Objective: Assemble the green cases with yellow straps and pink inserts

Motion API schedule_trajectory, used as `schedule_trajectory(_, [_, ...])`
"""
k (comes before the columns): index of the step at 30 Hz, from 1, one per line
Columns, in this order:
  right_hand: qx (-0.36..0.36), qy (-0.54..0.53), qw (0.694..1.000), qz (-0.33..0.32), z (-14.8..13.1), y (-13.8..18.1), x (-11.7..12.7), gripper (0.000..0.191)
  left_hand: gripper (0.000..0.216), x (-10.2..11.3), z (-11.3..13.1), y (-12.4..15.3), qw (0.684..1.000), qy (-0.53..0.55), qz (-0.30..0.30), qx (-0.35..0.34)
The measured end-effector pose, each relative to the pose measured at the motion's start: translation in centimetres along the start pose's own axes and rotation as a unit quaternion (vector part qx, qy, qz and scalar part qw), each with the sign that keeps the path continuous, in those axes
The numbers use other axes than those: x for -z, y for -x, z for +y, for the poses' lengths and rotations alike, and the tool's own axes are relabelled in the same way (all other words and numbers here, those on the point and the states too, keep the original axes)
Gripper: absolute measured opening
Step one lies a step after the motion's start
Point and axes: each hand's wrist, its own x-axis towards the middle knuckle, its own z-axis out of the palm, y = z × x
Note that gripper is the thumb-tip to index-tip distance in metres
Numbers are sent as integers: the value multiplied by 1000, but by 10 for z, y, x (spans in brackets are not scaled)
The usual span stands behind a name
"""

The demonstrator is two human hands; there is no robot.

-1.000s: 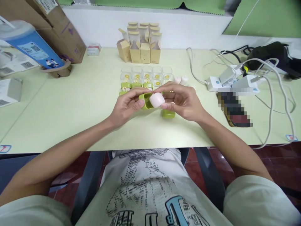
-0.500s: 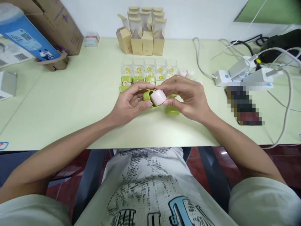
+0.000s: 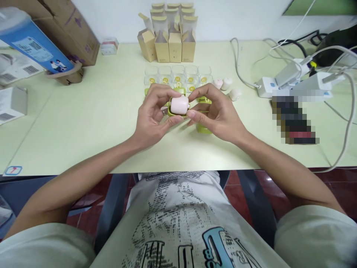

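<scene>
My left hand [image 3: 152, 115] grips a small green holder [image 3: 172, 111] from the left, fingers curled round it. My right hand [image 3: 216, 111] pinches a pale pink rounded case [image 3: 180, 105] that sits in the top of that holder. Both hands hover just above the pale green table [image 3: 83, 123]. A second green holder [image 3: 203, 129] lies on the table under my right palm. Behind the hands stands a row of clear plastic boxes [image 3: 178, 76] with yellow dots, and more green holders partly hidden by my fingers.
Open tan cartons [image 3: 170, 46] stand at the back. Three loose pink cases [image 3: 226, 86] lie right of the clear boxes. A power strip with white chargers and cables [image 3: 290, 76] and a blurred-out object [image 3: 295, 119] are at right. Cardboard box [image 3: 75, 29] and blue tube [image 3: 33, 44] at left.
The pink case has turned from the holder's right side to sit on top of it, inside its opening. Both hands shifted slightly away from me; the camera tilted down a little.
</scene>
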Motion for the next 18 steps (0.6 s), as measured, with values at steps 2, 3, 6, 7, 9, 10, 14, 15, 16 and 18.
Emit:
schedule_trajectory(2, [11, -14, 1000, 8, 0, 1, -3, 50, 56, -1, -3, 3, 1000, -25, 0, 7])
schedule_trajectory(3, [16, -17, 1000, 13, -1, 1, -4, 47, 59, -1, -3, 4, 999, -38, -3, 13])
schedule_trajectory(6, [30, -2, 999, 35, -3, 2, -8, 40, 64, -3, 1, 9, 998, -62, -1, 30])
schedule_trajectory(7, [35, 10, 998, 44, -4, 3, -9, 39, 63, -3, 5, 9, 997, -66, 3, 37])
schedule_trajectory(9, [50, 39, 996, 60, -4, 6, -11, 35, 58, -5, 12, 9, 996, -79, 7, 49])
schedule_trajectory(10, [60, 55, 994, 67, -4, 7, -13, 32, 55, -5, 16, 8, 995, -91, 5, 46])
schedule_trajectory(14, [94, 113, 985, 86, 1, 11, -15, 21, 42, -3, 20, 3, 986, -159, -20, -53])
schedule_trajectory(15, [98, 125, 983, 89, 3, 11, -15, 20, 42, -3, 19, 3, 983, -167, -21, -80])
schedule_trajectory(16, [102, 134, 982, 91, 4, 11, -14, 20, 42, -2, 19, 2, 981, -169, -21, -92])
schedule_trajectory(18, [108, 149, 979, 89, 5, 10, -11, 20, 42, -2, 19, 2, 986, -156, -22, -61])
